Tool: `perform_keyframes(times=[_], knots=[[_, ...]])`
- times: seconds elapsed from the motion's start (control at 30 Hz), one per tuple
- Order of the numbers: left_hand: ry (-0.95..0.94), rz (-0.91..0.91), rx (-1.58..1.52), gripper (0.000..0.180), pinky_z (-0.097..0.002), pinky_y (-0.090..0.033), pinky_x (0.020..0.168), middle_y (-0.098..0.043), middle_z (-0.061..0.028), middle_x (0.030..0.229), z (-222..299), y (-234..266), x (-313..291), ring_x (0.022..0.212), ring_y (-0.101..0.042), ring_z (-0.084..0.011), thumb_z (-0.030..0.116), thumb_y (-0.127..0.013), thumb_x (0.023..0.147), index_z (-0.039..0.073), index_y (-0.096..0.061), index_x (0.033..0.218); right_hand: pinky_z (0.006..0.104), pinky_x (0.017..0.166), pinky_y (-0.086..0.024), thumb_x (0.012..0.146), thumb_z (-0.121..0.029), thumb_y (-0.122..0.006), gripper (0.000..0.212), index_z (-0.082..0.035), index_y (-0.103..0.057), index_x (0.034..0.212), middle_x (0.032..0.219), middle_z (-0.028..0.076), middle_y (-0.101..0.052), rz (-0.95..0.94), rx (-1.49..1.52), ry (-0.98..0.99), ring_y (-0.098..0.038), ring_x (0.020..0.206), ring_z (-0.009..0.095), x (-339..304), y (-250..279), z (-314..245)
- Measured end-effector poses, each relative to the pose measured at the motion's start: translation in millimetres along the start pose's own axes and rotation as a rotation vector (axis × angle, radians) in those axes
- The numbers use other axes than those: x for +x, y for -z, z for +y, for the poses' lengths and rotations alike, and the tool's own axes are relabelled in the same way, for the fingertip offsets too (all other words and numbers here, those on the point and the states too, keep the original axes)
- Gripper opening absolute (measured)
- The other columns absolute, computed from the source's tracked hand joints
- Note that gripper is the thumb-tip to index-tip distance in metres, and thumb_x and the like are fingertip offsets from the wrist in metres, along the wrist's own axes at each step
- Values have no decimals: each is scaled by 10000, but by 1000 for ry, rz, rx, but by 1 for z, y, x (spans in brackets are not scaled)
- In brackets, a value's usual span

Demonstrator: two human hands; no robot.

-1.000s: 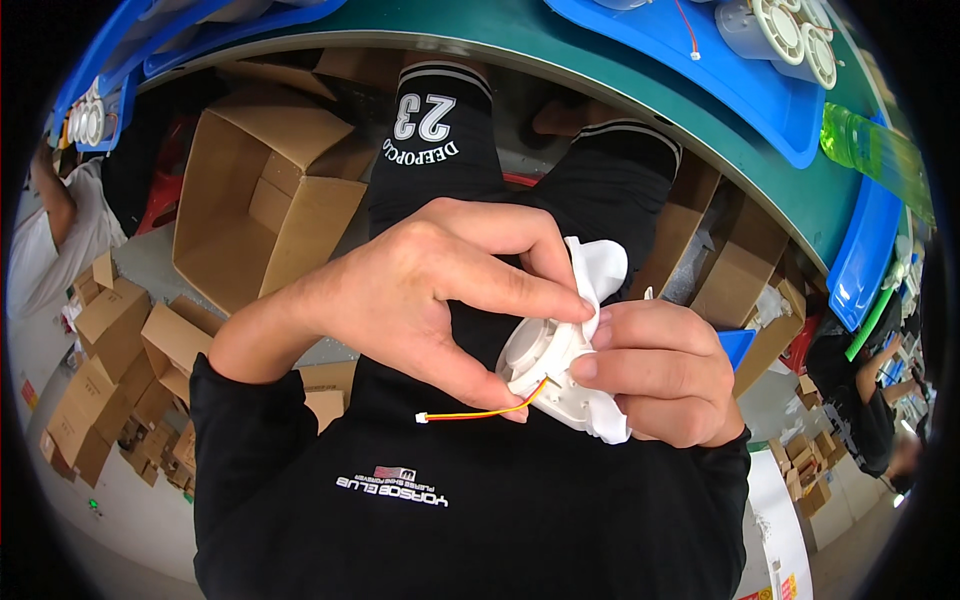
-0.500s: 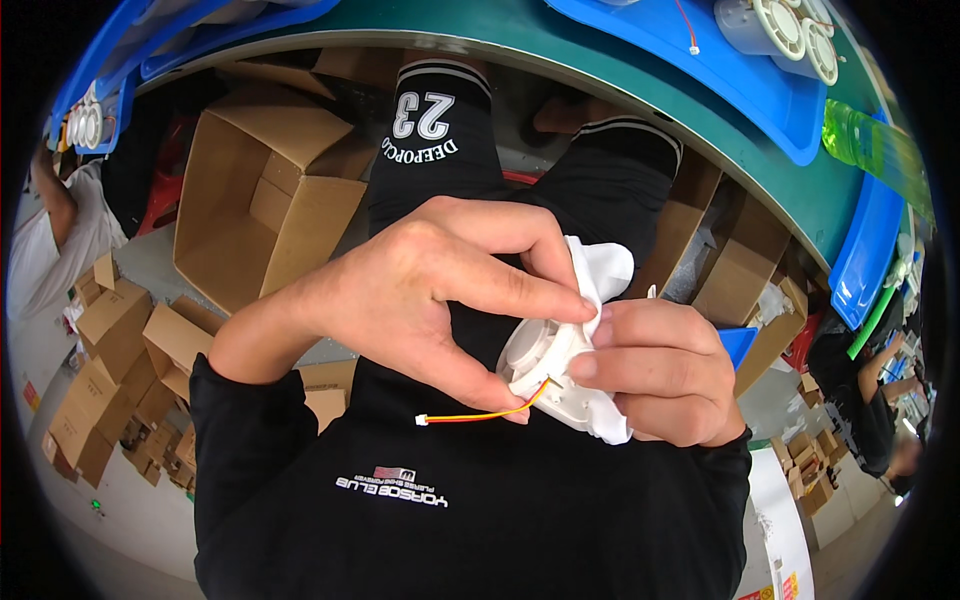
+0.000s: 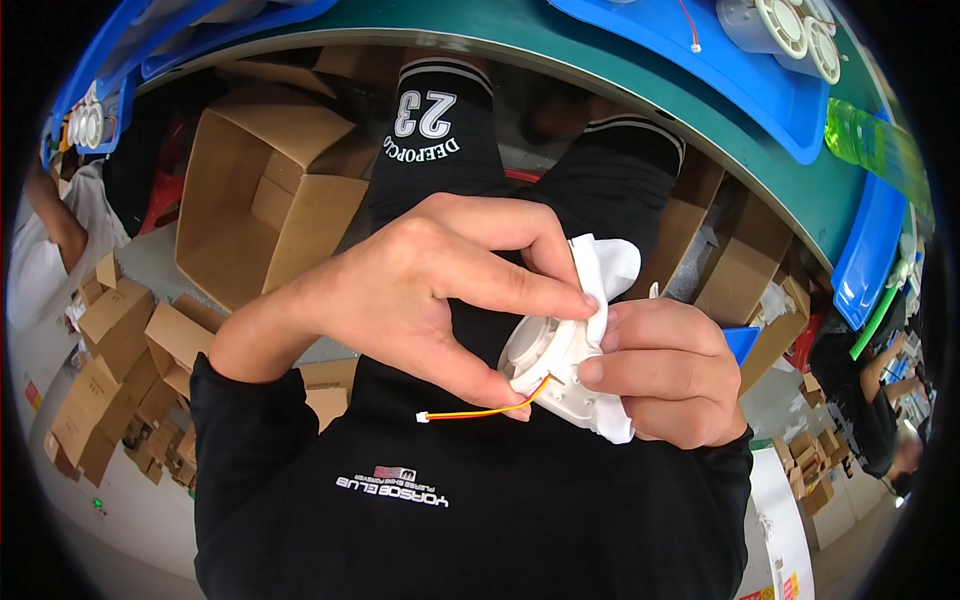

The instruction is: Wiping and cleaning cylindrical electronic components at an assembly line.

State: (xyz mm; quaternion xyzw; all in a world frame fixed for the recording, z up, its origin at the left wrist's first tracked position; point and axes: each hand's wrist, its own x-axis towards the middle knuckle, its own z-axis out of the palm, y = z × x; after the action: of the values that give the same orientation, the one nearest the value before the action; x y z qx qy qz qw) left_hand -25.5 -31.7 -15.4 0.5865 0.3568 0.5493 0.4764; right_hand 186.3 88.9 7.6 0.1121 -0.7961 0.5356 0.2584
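Left fingers, pinching a white round plastic housing and cloth-like white piece, and right fingers, curled around the latter, are edging slightly apart, apparently adjusting it.

My feed comes through bright and evenly lit; the shade pooled beneath the green tabletop tells me the light falls from above. The white round plastic part runs close to washed out, yet its edges look crisp, while the black cloth shirt swallows most folds. The fisheye bows straight lines for me, the translucent green plastic bottle looks soft near the rim, and black fills the corners.
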Motion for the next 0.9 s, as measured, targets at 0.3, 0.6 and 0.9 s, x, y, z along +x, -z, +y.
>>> perform_keyframes(times=[0.3,0.6,0.9], knots=[[-2,7,12,595,-246,-504,591,-630,-158,925,0,0,0,720,-626,-190,201,-910,563,-35,-696,1065,371,706,-558,664,15,-694,235,-14,-508,805,1051,188,-661,61,-7,24,-616,898,316,-2,-5,4],[-5,7,25,592,-247,-514,591,-633,-161,925,0,-1,1,729,-637,-199,204,-911,564,-33,-696,1063,375,703,-561,660,-3,-707,251,-17,-518,826,1046,188,-660,49,7,11,-616,913,326,-5,-3,5],[-4,9,10,595,-253,-521,593,-639,-170,941,0,-1,2,735,-642,-203,211,-912,564,-33,-696,1061,378,770,-565,736,-21,-742,272,-78,-490,819,964,107,-685,27,-40,-84,-609,871,273,-1,-1,-3]])
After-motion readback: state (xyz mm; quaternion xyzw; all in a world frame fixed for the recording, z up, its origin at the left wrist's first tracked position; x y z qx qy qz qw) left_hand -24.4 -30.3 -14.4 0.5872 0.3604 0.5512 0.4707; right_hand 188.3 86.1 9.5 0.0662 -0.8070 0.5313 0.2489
